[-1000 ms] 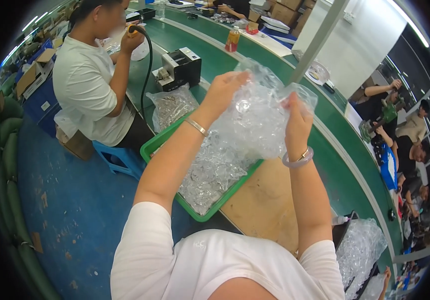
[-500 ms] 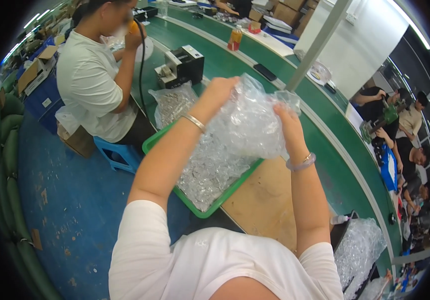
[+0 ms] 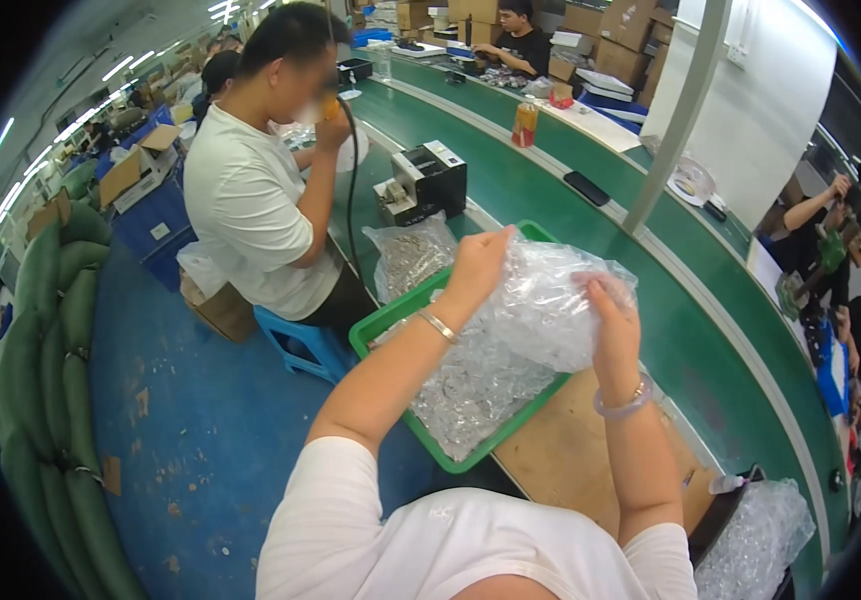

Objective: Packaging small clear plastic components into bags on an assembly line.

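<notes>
Both my hands hold a clear plastic bag (image 3: 556, 315) over the far right part of a green tray (image 3: 471, 458). My left hand (image 3: 481, 262) grips the bag's upper left edge, its fingers closed on the film. At the bag's right side, my right hand (image 3: 613, 310) pinches the plastic between thumb and fingers. What the bag holds, if anything, I cannot make out. Below it, the tray is filled with small clear bags (image 3: 466, 400) that appear to contain little shiny parts. A larger clear bag of small metallic pieces (image 3: 411, 255) lies against the tray's far left end.
A co-worker (image 3: 261, 190) sits at the left on a blue stool (image 3: 301, 340), holding something orange. Beyond the tray stand a black-and-white machine (image 3: 426, 182), a phone (image 3: 587, 188) and a drink bottle (image 3: 525, 125) on the green bench. A clear bag (image 3: 761, 540) bulges at lower right.
My view has shifted, so the scene sits lower and farther right. Both hands still grip the bag, which now hangs lower and spreads flatter over the tray.
</notes>
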The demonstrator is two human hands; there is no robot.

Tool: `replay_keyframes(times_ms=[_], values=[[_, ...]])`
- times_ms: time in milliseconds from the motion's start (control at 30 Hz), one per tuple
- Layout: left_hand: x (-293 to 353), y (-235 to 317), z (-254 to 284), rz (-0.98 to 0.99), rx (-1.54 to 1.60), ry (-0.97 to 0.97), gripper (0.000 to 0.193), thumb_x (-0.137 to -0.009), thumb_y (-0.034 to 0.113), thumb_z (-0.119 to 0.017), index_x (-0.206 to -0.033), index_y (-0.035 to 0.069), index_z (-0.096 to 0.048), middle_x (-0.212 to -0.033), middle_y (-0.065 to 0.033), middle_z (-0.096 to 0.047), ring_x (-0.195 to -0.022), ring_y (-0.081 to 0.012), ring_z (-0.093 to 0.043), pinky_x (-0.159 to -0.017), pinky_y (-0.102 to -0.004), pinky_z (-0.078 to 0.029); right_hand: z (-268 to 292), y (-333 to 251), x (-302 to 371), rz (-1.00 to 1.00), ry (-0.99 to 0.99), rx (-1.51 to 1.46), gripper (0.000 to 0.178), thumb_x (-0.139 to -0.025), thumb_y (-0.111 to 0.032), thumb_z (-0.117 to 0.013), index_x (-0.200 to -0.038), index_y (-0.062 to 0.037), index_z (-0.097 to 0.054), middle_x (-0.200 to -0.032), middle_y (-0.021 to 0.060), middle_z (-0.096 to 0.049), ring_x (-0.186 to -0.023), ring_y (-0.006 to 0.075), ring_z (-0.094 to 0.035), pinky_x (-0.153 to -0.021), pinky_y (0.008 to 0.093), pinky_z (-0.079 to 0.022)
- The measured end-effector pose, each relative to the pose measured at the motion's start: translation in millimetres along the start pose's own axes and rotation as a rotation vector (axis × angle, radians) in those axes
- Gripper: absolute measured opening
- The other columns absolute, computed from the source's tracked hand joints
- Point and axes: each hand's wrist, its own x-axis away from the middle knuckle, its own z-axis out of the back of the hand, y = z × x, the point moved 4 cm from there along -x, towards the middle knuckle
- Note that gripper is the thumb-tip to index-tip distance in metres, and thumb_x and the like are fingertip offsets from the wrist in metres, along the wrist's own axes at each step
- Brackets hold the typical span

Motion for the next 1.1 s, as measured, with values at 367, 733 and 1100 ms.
replay_keyframes(times_ms=[367, 733, 1100], values=[[41, 22, -18, -0.406, -0.355, -0.097, 0.04, -0.075, 0.022, -0.065, -0.108, 0.002, -0.055, -0.114, -0.0122, -0.053, -0.106, -0.0206, -0.05, -0.092, -0.0299, -0.035, 35, -8, -36, -0.094, -0.232, 0.067, 0.045, -0.08, -0.029, -0.055, -0.116, -0.0022, -0.049, -0.117, 0.01, -0.049, -0.112, 0.0173, -0.042, -0.096, 0.0297, -0.029], [115, -8, -2, -0.571, -0.212, 0.173, 0.013, -0.073, 0.008, -0.061, -0.085, 0.003, -0.06, -0.082, -0.0069, -0.063, -0.077, -0.019, -0.059, -0.09, -0.0374, -0.037, 33, 62, -100, -0.463, -0.521, 0.16, 0.046, -0.08, -0.035, -0.055, -0.108, 0.0007, -0.051, -0.102, 0.0077, -0.056, -0.096, 0.0162, -0.05, -0.085, 0.0275, -0.037], [80, -1, -3, -0.486, -0.267, 0.381, 0.011, -0.075, 0.01, -0.063, -0.077, 0.001, -0.056, -0.077, -0.0037, -0.058, -0.075, -0.0127, -0.054, -0.072, -0.0262, -0.041, 30, 30, -77, 0.073, -0.151, 0.482, 0.017, -0.073, -0.013, -0.061, -0.07, 0.0015, -0.055, -0.058, 0.0032, -0.05, -0.059, 0.0094, -0.044, -0.055, 0.0245, -0.036]])
